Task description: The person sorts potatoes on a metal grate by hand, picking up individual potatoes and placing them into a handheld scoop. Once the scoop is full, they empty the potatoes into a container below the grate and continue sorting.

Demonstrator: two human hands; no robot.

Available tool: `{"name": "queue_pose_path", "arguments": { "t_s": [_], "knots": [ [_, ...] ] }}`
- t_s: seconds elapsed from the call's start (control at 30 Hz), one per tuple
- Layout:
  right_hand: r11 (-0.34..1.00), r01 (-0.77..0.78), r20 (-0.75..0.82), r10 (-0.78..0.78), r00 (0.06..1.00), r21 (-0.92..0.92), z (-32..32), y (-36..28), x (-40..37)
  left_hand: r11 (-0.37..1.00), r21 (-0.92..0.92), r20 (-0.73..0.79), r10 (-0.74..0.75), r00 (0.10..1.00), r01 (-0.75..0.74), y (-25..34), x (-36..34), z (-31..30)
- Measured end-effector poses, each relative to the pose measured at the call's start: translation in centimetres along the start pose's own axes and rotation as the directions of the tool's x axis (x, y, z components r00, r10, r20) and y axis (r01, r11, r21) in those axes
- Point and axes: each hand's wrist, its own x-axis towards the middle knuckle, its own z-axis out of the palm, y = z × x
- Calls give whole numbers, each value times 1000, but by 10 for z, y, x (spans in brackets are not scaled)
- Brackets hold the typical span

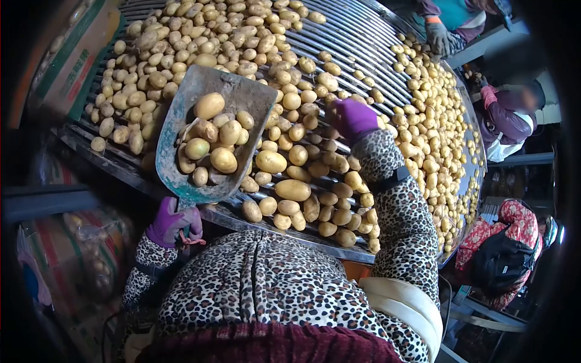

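My left hand (171,222), in a purple and grey glove, is closed around the short handle of a worn scoop (177,158). Several potatoes (224,160) lie in the scoop's pan, one of them greenish. The scoop is held over the near left side of a slatted metal table (363,36). My right hand (353,118), gloved in purple, reaches over the potatoes in the middle of the slats. Its fingers are curled in, and what they hold, if anything, is hidden. Loose potatoes (293,190) lie around and below that hand.
A large heap of potatoes (230,30) covers the far left, and another bank (430,133) runs down the right. A printed carton (72,66) stands at the left edge. Below are bagged potatoes (91,242). Co-workers (508,121) stand along the right; one gloved hand (439,39) is at top right.
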Motion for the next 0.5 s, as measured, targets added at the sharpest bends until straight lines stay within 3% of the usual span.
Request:
{"name": "queue_pose_path", "arguments": {
  "t_s": [0.07,0.1,0.23,0.4,0.43,0.5],
  "knots": [
    [990,29,-164,-6,986,141,-3,5,11,999,-39,24,3,1000,-2,-4,1,-3],
    [995,-69,-81,74,994,69,0,1,28,1000,-9,11,-6,1000,6,-3,1,-4],
    [985,-159,3,159,987,66,-3,-5,39,997,-64,-89,-42,995,36,4,-2,8],
    [914,-210,-58,245,968,347,9,23,51,1000,-22,-16,-17,1000,16,1,1,1],
    [824,-81,-128,183,975,561,11,20,47,1000,-6,-14,-12,1000,12,1,1,0],
    [480,241,-295,39,955,844,-6,-12,24,999,-22,-15,43,999,-43,-7,4,-3]
  ]
}}
